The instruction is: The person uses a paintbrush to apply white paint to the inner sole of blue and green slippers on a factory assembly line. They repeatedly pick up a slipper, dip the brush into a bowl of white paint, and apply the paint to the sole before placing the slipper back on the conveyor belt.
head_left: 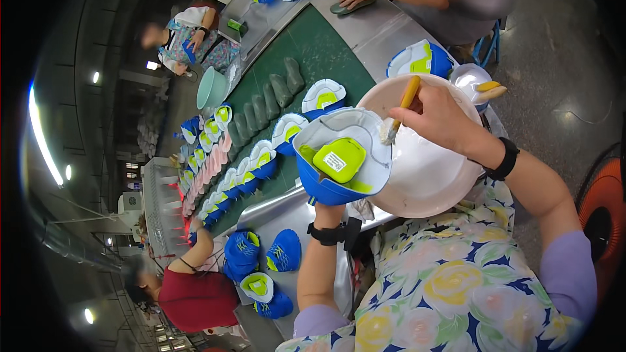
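My left hand holds up a blue shoe upper from below; its fingers are mostly hidden beneath it. The upper has a white inner border and a lime-green middle with a small label. In my right hand is a brush with a yellow handle, gripped between thumb and fingers. Its pale bristles meet the white border at the upper's right side. Below my right hand, close to my lap, sits a large whitish basin, partly covered by the upper and my hand.
A green conveyor belt carries dark soles, pink soles and rows of blue uppers. More uppers lie at lower left. A small bowl with yellow handles stands right. Co-workers sit around; an orange fan is far right.
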Available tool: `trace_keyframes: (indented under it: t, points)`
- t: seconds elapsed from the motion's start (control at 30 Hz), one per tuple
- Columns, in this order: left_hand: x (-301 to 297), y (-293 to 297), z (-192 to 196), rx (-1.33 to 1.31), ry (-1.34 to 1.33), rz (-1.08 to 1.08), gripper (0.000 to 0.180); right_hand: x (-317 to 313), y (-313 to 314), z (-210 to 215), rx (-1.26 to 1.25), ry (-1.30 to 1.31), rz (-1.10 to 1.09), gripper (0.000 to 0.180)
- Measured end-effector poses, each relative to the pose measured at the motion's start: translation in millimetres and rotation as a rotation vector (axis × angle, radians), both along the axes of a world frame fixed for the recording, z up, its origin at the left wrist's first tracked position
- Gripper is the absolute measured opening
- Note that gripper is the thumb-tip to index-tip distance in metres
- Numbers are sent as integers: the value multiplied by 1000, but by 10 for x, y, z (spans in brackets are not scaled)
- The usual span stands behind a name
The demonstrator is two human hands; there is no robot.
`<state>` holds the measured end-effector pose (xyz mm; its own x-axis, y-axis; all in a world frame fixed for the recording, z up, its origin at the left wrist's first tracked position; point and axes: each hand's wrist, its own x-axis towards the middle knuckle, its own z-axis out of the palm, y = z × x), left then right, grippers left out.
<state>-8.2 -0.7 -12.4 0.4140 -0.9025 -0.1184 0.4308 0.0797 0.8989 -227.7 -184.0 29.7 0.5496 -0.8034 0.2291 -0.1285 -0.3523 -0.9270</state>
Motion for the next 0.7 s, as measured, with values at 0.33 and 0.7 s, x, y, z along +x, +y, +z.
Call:
trace_keyframes:
  t: [0.33, 0.7]
  points:
    - [101, -158, -104, -10, -675, 437, 47, 53, 284, -123, 602, -180, 124, 33]
    - [314, -62, -119, 35, 296, -352, 46, -153, 123, 97, -186, -261, 309, 21]
